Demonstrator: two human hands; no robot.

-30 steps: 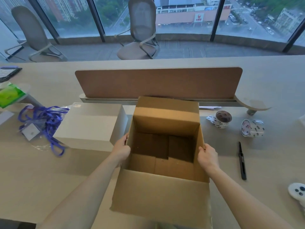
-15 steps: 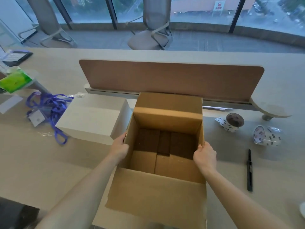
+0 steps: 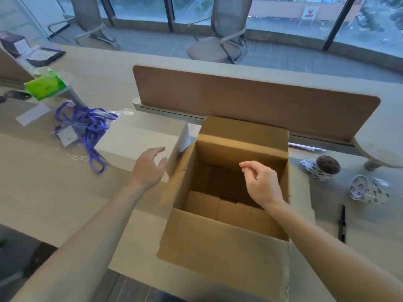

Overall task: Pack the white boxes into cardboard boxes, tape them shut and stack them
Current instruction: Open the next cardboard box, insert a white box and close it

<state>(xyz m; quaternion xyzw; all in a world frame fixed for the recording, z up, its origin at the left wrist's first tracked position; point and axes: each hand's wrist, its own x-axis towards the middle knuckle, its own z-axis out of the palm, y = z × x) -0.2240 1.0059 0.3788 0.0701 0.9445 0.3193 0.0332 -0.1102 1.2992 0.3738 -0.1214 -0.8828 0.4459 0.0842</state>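
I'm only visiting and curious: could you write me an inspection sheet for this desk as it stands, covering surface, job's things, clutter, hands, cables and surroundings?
Surface: pale desk, with a brown divider panel along its far side.
Job's things: cardboard box, flaps open, nothing inside; closed white box beside it on the left; a tape roll and a second tape roll to the right.
Clutter: blue lanyards, green packet, black pen-like tool.
Hands: left hand open by the white box's near corner; right hand loosely curled over the cardboard box's opening, holding nothing.
Cables: nothing seen.
Surroundings: office chair, tall windows.
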